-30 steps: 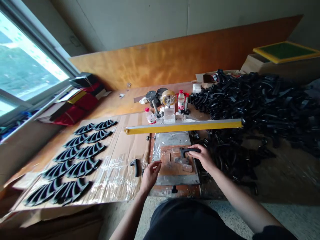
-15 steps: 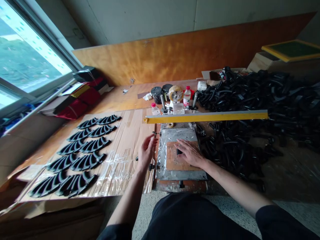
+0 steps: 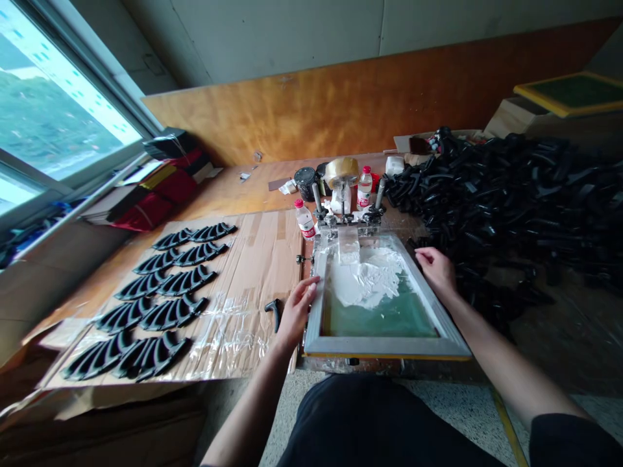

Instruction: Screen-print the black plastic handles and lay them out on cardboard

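Note:
A screen printing frame (image 3: 389, 346) lies lowered over the work plate, with white ink (image 3: 370, 285) spread over the upper part of its green mesh. My left hand (image 3: 296, 311) is at the frame's left rim, thumb and fingers bent against its edge. Beside that hand, on the cardboard (image 3: 243, 311), lies a single black curved plastic piece (image 3: 274, 312). My right hand (image 3: 438, 269) is just outside the frame's right rim, fingertips pinched together. A dark bit shows by those fingertips, too small to name. A pale, translucent squeegee-like block (image 3: 348, 245) stands at the ink's far edge.
Rows of black plastic pieces (image 3: 175, 311) lie on the cardboard. A large heap of similar pieces (image 3: 506, 188) is on the right. Behind the frame stand a clamp (image 3: 348, 224), a tape roll (image 3: 341, 170), bottles (image 3: 305, 220) and a black tub (image 3: 305, 183).
The raised printing frame has come down over the plate, covering the wooden board. My right hand has moved off the board to the right; my left hand has moved slightly right, to the frame's rim.

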A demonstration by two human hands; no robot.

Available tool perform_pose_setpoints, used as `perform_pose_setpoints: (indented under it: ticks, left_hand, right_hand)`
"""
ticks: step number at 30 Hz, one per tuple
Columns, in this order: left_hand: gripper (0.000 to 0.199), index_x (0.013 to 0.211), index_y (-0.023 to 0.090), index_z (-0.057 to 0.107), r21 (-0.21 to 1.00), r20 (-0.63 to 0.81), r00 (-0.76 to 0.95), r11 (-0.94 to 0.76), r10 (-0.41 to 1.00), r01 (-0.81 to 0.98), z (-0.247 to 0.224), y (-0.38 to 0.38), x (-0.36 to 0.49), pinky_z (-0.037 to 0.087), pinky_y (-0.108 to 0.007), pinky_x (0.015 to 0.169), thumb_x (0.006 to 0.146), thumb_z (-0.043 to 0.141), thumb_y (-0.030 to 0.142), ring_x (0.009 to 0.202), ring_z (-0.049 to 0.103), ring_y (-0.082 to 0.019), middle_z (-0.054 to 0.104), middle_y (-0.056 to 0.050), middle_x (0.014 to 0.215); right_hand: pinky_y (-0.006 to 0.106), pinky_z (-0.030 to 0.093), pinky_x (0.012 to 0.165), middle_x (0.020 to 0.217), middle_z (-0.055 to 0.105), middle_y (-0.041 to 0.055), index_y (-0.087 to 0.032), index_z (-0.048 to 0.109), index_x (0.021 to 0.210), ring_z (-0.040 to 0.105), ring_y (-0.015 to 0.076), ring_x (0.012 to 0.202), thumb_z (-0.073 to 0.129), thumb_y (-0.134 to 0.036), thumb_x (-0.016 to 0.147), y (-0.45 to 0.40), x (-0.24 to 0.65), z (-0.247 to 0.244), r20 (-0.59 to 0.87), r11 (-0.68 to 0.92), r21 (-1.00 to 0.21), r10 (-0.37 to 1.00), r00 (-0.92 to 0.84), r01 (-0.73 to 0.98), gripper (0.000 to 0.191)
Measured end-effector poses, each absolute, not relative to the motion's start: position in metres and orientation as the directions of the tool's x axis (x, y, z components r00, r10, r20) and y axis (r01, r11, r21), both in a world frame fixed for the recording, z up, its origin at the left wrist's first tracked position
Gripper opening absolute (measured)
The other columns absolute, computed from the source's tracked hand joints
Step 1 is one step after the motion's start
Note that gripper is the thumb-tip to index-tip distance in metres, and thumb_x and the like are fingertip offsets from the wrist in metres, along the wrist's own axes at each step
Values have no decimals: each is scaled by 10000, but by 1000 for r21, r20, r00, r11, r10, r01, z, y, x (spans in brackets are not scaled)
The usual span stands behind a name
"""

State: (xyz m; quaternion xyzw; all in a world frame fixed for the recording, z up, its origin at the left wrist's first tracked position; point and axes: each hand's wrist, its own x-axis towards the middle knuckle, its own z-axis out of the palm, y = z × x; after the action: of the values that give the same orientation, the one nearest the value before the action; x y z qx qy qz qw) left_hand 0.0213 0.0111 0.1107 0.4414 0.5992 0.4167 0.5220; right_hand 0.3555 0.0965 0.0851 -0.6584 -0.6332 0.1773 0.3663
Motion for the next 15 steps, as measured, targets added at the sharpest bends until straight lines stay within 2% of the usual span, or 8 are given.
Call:
perform_pose_setpoints:
  ticks: [2,3,5,7,9,12,15]
  left_hand:
    - [676,1424,238,442,932,-300,-64,307,952,191,81,4,20,359,-199,499,831,563,539,537,460,-90,566,33,700]
    - [704,1463,239,381,922,-303,-66,310,951,234,67,2,21,336,-193,494,838,560,510,521,429,-83,529,48,667]
    - [706,1486,227,337,900,-291,-76,299,954,318,42,2,23,312,-191,498,854,538,468,511,394,-79,455,71,621]
    - [666,1478,225,354,879,-274,-80,284,958,384,27,4,25,312,-196,509,870,507,451,523,398,-86,412,77,602]
    - [629,1458,222,390,859,-266,-76,272,961,433,19,6,25,319,-202,522,879,490,448,537,413,-94,405,73,600]
    - [601,1432,214,427,840,-282,-71,283,957,463,16,8,23,335,-209,542,882,484,450,554,435,-102,436,62,619]
    - [597,1420,211,443,843,-292,-74,293,954,452,16,8,21,373,-219,570,879,486,460,603,496,-118,508,40,663]
  right_hand:
    - [428,537,890,1227,624,139,-139,661,1147,657,240,979,573,-285,857,114,336,94,379,228,-647,924,48,727,336]
    - [443,510,939,1326,556,139,-161,628,1211,622,263,1071,640,-269,818,121,319,98,439,332,-585,897,-55,740,408]
    - [451,476,982,1389,493,131,-182,574,1274,553,290,1173,725,-229,751,131,280,102,447,485,-453,849,-280,748,547]
    - [417,504,901,1241,595,122,-183,596,1203,584,284,1089,743,-202,730,136,249,102,337,515,-364,850,-406,776,496]
    - [356,515,760,1002,674,81,-198,637,1054,628,254,910,723,-202,747,133,233,98,187,499,-318,866,-463,806,319]
    - [302,466,674,834,676,48,-212,652,887,623,222,792,637,-151,790,111,237,85,87,576,-284,812,-577,767,116]
    - [282,435,692,857,680,44,-211,659,864,607,203,836,521,-24,773,80,258,78,132,757,-277,640,-757,592,250]
